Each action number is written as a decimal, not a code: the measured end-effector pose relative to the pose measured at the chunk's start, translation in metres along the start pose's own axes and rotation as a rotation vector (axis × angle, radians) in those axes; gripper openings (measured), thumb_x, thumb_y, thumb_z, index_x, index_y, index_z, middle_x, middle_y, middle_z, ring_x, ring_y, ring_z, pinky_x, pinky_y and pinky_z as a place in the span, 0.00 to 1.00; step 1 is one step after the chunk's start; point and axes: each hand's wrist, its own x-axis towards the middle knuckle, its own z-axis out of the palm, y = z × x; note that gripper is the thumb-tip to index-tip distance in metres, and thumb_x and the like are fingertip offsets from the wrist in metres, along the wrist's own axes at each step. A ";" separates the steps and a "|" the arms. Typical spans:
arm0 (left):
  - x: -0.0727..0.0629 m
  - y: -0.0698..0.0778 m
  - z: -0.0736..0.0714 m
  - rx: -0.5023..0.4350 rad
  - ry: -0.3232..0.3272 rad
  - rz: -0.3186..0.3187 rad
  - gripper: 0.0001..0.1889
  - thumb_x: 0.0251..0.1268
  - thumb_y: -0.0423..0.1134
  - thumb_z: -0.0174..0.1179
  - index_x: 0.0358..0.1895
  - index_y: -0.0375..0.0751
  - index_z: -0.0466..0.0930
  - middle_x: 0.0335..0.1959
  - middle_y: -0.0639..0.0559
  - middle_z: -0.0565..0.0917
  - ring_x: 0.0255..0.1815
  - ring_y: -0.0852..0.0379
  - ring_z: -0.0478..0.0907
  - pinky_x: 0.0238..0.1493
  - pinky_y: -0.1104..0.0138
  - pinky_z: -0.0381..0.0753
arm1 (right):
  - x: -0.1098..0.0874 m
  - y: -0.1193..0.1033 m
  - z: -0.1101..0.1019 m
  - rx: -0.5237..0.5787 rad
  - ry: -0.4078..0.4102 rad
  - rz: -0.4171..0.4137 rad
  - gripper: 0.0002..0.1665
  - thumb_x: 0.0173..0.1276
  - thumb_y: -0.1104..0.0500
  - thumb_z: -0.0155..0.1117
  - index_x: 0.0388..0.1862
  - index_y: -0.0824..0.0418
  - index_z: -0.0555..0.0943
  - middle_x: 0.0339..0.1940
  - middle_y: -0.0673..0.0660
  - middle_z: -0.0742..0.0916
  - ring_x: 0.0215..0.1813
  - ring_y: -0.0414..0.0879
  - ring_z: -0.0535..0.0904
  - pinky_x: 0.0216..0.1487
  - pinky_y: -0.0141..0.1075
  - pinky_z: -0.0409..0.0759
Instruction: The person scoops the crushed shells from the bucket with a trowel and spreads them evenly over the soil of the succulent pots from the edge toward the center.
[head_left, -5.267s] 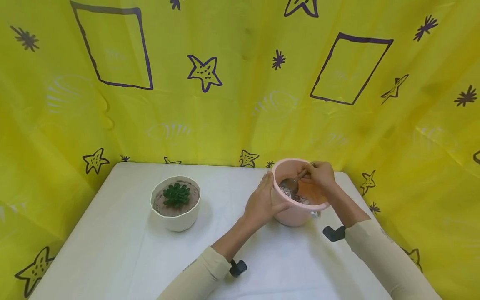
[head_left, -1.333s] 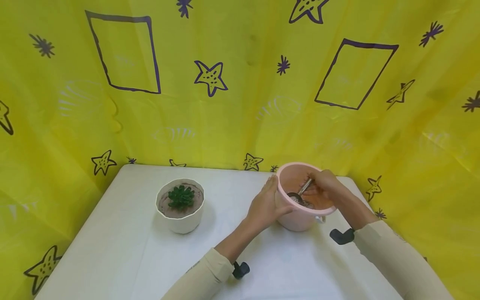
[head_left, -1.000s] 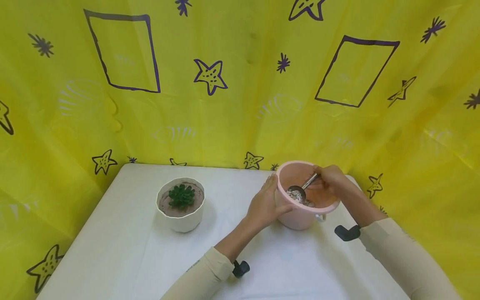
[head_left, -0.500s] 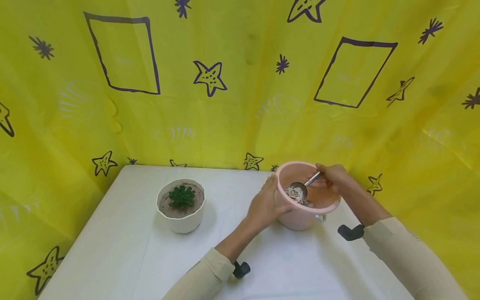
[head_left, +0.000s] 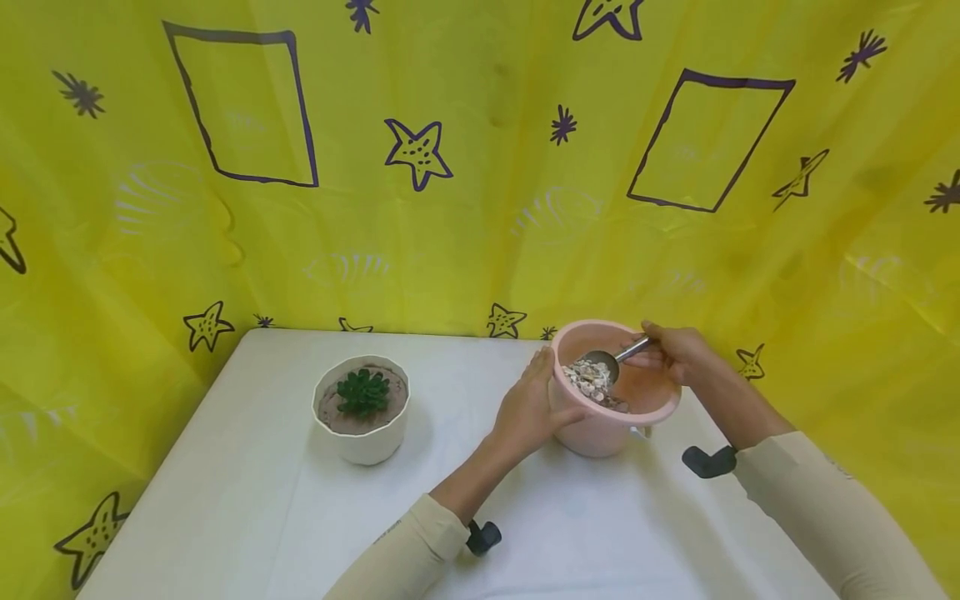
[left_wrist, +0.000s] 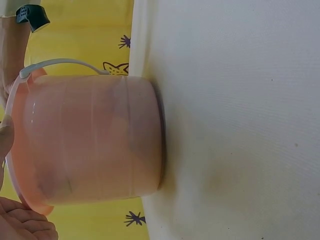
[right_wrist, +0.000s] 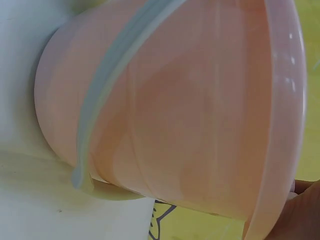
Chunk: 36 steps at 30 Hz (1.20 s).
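While wrist views show bucket [left_wrist: 95, 140] sides, head shows spoon [head_left: 609, 361], flakes [head_left: 589, 381]

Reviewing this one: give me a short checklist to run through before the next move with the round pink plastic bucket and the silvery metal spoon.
1. Round pink plastic bucket standing on its base on the white table: ok.
2. Left hand at the bucket's rim: ok, touching its left side.
3. Right hand holding the silvery metal spoon by its handle: ok.
4. Spoon's round end clear of the bucket: not ok, it shows inside the opening.
5. Spoon loaded with pale mixed pieces: cannot tell, the heap blends with any load.
6. White faceted pot with green succulent upright and apart from both hands: ok.
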 end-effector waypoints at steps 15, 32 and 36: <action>0.001 0.001 0.000 0.024 -0.005 -0.001 0.59 0.59 0.59 0.77 0.85 0.36 0.52 0.84 0.45 0.58 0.83 0.48 0.56 0.78 0.56 0.62 | -0.001 -0.007 -0.007 0.104 0.018 0.061 0.30 0.89 0.55 0.43 0.29 0.69 0.83 0.26 0.64 0.90 0.30 0.56 0.91 0.41 0.43 0.90; 0.000 0.001 -0.001 0.019 -0.009 -0.001 0.59 0.59 0.59 0.77 0.84 0.34 0.53 0.83 0.43 0.59 0.83 0.47 0.56 0.78 0.55 0.62 | -0.005 -0.011 -0.027 0.294 -0.010 0.139 0.31 0.88 0.53 0.46 0.31 0.70 0.84 0.31 0.69 0.90 0.34 0.61 0.91 0.49 0.45 0.87; 0.001 0.001 -0.002 0.021 -0.011 -0.009 0.58 0.60 0.60 0.76 0.84 0.34 0.53 0.83 0.44 0.59 0.83 0.48 0.56 0.78 0.55 0.62 | -0.008 -0.013 -0.034 0.326 -0.013 0.160 0.30 0.87 0.53 0.47 0.31 0.71 0.85 0.31 0.69 0.90 0.35 0.61 0.91 0.48 0.43 0.88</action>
